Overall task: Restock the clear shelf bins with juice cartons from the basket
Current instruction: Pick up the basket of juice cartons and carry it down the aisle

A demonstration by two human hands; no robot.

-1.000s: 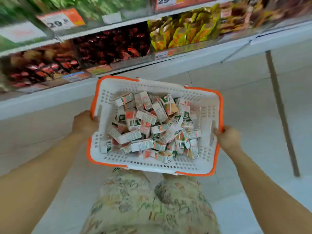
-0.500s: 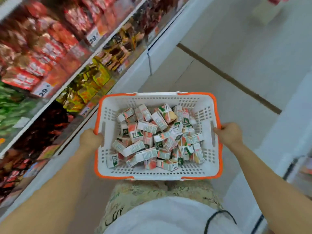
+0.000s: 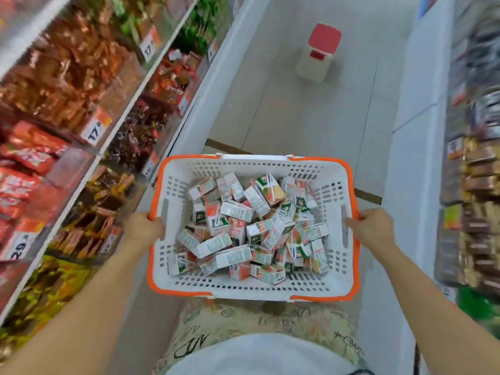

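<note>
A white plastic basket with an orange rim is held out in front of my body at waist height. Inside it lies a loose heap of several small juice cartons, white with red and green print. My left hand grips the basket's left rim. My right hand grips its right rim. No clear shelf bins with juice cartons can be made out in the head view.
Shelves of red, brown and yellow snack packs with price tags run along the left. A second, blurred shelf unit runs along the right. The pale tiled aisle floor stretches ahead, with a white step stool with a red top standing on it.
I have turned to the right: the left shelves swung from facing me to lying alongside, and the aisle with the stool came into view. Both hands have kept hold of the basket.
</note>
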